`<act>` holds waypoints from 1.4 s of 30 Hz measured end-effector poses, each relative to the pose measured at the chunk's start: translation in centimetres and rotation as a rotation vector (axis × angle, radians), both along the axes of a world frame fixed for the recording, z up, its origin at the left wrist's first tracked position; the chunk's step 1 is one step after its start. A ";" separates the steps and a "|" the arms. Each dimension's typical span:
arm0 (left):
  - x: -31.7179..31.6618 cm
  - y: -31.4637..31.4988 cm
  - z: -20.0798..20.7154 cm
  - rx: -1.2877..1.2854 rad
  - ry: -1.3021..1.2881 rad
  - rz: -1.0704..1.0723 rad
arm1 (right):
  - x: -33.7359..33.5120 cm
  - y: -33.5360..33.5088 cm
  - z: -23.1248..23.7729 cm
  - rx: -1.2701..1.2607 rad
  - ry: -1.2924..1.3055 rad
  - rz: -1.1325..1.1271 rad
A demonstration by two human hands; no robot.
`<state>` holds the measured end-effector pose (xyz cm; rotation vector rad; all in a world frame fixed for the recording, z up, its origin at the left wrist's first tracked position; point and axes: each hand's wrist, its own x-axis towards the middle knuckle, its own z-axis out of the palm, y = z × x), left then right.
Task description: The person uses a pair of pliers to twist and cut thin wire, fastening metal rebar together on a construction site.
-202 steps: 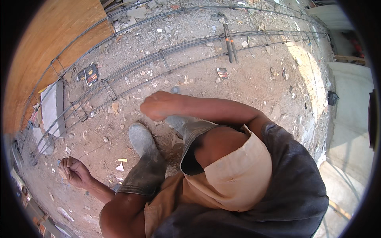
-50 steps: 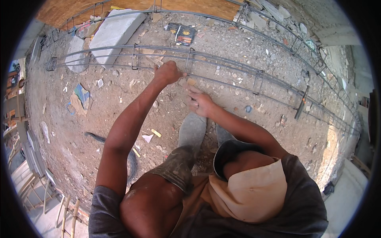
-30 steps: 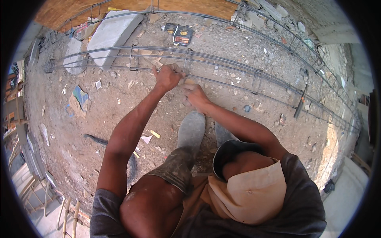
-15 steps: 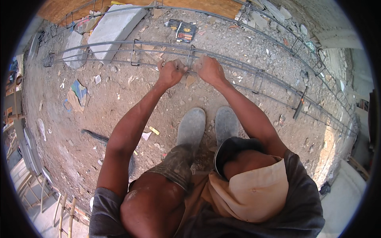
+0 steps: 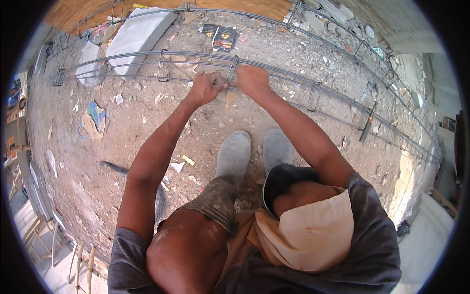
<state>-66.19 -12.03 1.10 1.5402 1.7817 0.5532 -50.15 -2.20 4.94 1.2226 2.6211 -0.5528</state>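
Note:
A long rebar cage (image 5: 188,53) of thin steel bars and square stirrups crosses in front of me above the dirt. Both hands meet at one steel stirrup (image 5: 230,72) near its middle. On the stirrup's left, my left hand (image 5: 206,88) is closed in a pinch by the lower bar; whatever lies between its fingertips is too small to name. Closed like a fist, my right hand (image 5: 253,80) rests against the bars just right of the stirrup, its fingertips toward the left hand's. What it grips is hidden.
A second rebar cage (image 5: 338,53) runs behind, beside rubble. Pale concrete slabs (image 5: 140,39) lie at far left, with a dark printed packet (image 5: 219,36) to their right. A dark-handled tool (image 5: 367,126) leans on the cage at right. My grey boots (image 5: 234,152) stand on littered dirt.
My right hand has shifted slightly left and turned so its knuckles lie over the bars. The left hand's fingers have drawn in toward the stirrup's lower part. The view has shifted slightly.

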 end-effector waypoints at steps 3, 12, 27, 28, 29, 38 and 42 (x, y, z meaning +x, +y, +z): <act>0.6 -0.4 -0.1 0.092 0.081 0.003 | 1.0 -1.0 0.7 0.186 -0.011 0.083; 0.9 -0.5 -0.4 0.081 0.068 0.051 | 5.7 -7.8 -1.2 -0.155 0.076 0.109; -0.4 -1.8 -1.0 0.214 0.031 -0.029 | 2.6 -7.8 -2.5 -0.388 0.404 -0.193; -0.7 -2.2 -1.2 0.247 -0.001 -0.055 | 2.6 -7.8 -2.3 -0.501 0.460 -0.206; -0.9 -2.6 -1.5 0.282 0.022 -0.090 | 2.6 -7.9 -2.1 -0.585 0.547 -0.251; 0.8 -3.8 -2.4 0.386 0.101 0.061 | 0.4 -6.7 4.4 -0.165 0.211 0.164; 1.7 -3.7 -1.6 0.375 0.098 0.139 | 0.3 -1.9 6.2 0.273 0.272 0.150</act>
